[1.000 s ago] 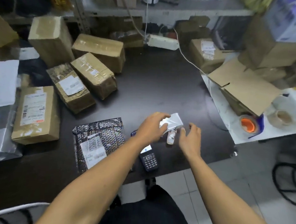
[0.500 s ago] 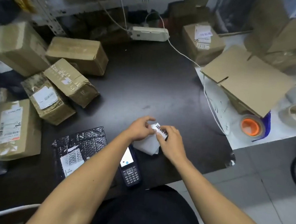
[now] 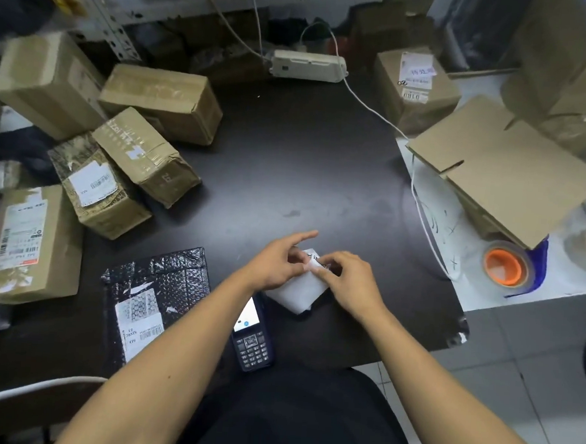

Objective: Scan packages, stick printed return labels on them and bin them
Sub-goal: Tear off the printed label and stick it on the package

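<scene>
Both hands pinch label [image 3: 313,259] on white package [image 3: 297,290]; scanner [image 3: 253,336] beside it

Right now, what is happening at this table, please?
A person sits at a dark table and works with both hands on a small white package. The left hand and the right hand pinch a printed label at its top edge, apparently sticking it on. A handheld scanner lies just below the package, screen lit. A black bubble mailer and several taped cardboard boxes lie on the left.
</scene>
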